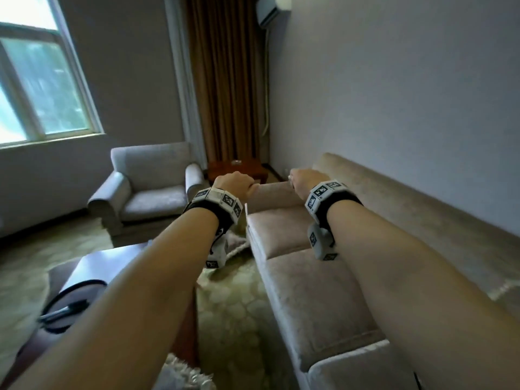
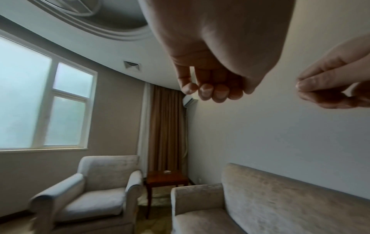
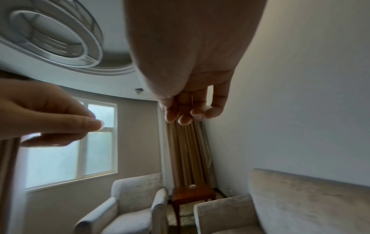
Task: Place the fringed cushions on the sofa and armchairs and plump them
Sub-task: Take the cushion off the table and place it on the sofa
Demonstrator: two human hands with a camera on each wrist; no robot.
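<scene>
Both my arms reach forward at chest height over the floor and the sofa's (image 1: 309, 280) near end. My left hand (image 1: 236, 183) has its fingers curled in and holds nothing; in the left wrist view the thumb meets the curled fingers (image 2: 212, 92). My right hand (image 1: 300, 179) is also curled and holds nothing (image 3: 184, 116). A pale fringed cushion (image 1: 235, 244) lies on the carpet by the sofa's front, partly hidden by my left wrist. Another fringed cushion's edge (image 1: 183, 374) shows at the bottom. The armchair (image 1: 149, 192) stands bare at the far left.
A dark wooden coffee table (image 1: 92, 266) with a black looped cable (image 1: 71, 301) stands at my lower left. A small wooden side table (image 1: 239, 166) fills the corner between armchair and sofa. Patterned carpet (image 1: 230, 311) runs between table and sofa.
</scene>
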